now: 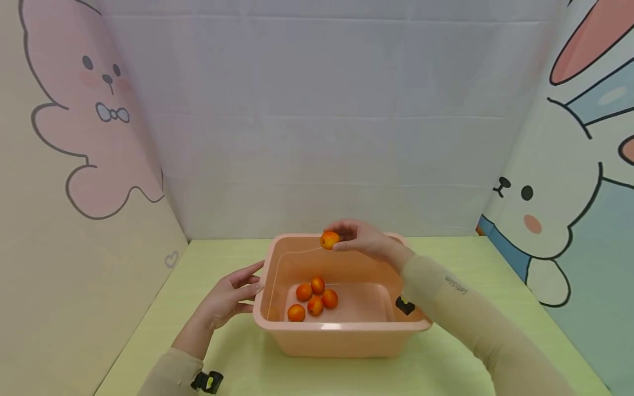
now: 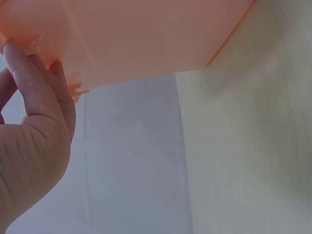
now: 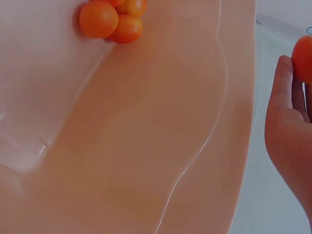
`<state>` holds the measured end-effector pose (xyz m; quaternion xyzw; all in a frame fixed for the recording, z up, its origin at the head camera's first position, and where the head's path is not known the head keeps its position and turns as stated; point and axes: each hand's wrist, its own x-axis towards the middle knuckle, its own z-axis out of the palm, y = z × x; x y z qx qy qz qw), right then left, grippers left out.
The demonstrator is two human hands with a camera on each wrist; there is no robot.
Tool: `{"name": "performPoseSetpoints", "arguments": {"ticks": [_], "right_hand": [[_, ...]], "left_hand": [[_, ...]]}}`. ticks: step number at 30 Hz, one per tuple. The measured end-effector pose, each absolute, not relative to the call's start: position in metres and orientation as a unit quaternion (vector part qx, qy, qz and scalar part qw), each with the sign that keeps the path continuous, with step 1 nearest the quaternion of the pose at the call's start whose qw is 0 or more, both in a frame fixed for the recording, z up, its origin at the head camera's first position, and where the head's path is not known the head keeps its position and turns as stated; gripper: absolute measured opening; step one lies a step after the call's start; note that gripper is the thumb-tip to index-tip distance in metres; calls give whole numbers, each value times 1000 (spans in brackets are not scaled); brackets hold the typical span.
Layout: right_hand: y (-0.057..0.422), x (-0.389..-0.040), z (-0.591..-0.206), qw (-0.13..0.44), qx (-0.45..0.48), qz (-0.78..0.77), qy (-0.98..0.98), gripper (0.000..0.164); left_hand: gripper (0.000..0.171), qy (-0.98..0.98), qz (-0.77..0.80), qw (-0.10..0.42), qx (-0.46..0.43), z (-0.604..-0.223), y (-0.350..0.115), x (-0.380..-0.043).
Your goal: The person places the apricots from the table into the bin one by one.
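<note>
A peach-coloured plastic basin [image 1: 342,340] stands on the table, with several small orange-red fruits [image 1: 315,305] on the left part of its floor. Above the basin's far rim, my right hand [image 1: 364,239] pinches one oval orange-red fruit [image 1: 329,240] between thumb and fingers. In the right wrist view that fruit [image 3: 303,58] is cut off by the frame edge. My left hand [image 1: 233,294] touches the basin's left rim from outside, its fingers mostly straight. From the left wrist, fingertips of this hand [image 2: 41,112] meet the underside of the rim.
The pale yellow-green table [image 1: 223,250] extends around the basin. A white sheet [image 1: 317,132] hangs behind it. Walls with a pink bear drawing [image 1: 99,143] and a white rabbit drawing [image 1: 545,220] flank the table.
</note>
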<state>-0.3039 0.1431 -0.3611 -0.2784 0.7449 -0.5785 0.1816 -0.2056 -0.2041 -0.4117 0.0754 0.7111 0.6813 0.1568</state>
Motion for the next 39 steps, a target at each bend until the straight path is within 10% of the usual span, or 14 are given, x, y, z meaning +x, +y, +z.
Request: {"name": "performPoseSetpoints", "arguments": {"ticks": [39], "right_hand": [[165,-308,-377,419,-248,-294,822,32]], "left_hand": [[68,716,675,162,79,-413,-204,-206]]}}
